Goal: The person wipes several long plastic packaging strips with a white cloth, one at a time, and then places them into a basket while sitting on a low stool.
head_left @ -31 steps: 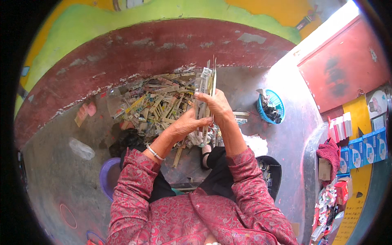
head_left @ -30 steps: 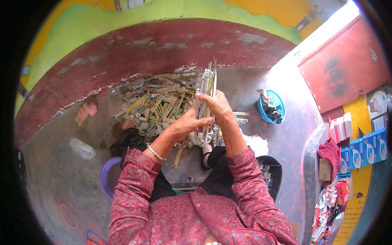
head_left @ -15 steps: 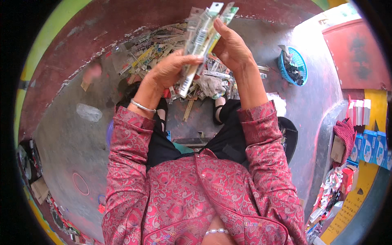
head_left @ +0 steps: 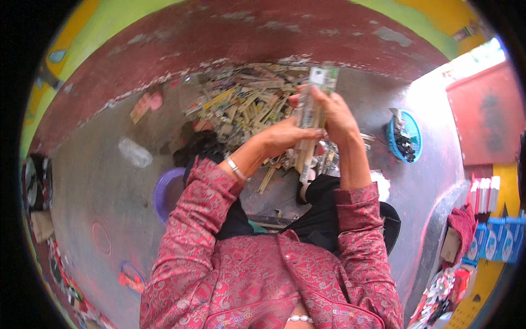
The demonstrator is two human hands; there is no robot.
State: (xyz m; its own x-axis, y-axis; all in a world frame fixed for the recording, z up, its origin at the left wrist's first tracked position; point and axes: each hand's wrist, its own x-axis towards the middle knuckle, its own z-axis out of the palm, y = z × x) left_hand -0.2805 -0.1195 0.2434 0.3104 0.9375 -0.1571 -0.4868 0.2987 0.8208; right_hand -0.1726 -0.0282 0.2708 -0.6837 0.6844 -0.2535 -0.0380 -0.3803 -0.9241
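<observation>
We are grasping a bundle of slim, clear packets with both hands, and it is standing nearly upright in front of us, over the near side of a littered pile. Our left hand is closing around the lower part, its thumb lying across the front; its other fingers are mostly hiding behind, so we cannot tell how they are curling. Our right hand is gripping higher up from the other side, with its thumb pressing the front and its fingertips showing past the bundle's left edge. By holding at two heights, we are probably stopping the narrow, loose lengths from splaying or slipping apart. The bundle is blurring a little, so we are not making out each packet.

Below, the pile of strips and wrappers is spreading along the far edge of the floor, near the foot of the red wall; lying just ahead of our feet, it is likely sitting there for easy reach. A purple basin is standing beside our left leg, a crumpled clear bag is lying toward the floor's left edge, and a blue basket is standing toward its right edge, holding dark scraps.
</observation>
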